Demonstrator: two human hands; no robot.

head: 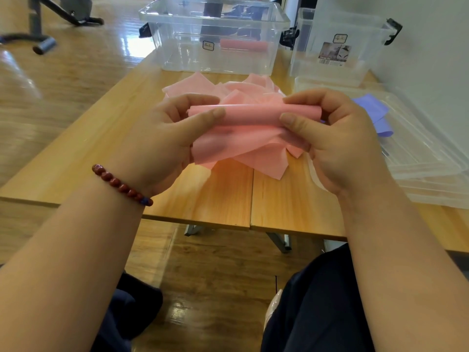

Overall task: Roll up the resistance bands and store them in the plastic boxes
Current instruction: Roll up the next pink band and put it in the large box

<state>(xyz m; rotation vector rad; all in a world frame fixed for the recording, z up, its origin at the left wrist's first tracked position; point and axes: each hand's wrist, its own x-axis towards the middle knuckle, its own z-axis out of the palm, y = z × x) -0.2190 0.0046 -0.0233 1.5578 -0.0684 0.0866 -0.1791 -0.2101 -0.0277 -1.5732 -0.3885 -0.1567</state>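
A pink resistance band (253,115) is partly rolled into a tube above the wooden table (203,194). My left hand (162,141) pinches the roll's left end between thumb and fingers. My right hand (335,138) pinches its right end the same way. The band's loose length hangs under the roll and trails into a crumpled pink heap (243,90) behind. A clear plastic box (215,36) at the back holds one rolled pink band (243,44). A second clear box (335,44) stands to its right. A purple band (375,110) lies right of my right hand.
Clear plastic lids (426,158) are stacked at the table's right side, under the purple band. A white wall runs along the right. Exercise equipment (43,26) stands on the wooden floor at the far left. My dark-trousered knees sit below the table's near edge.
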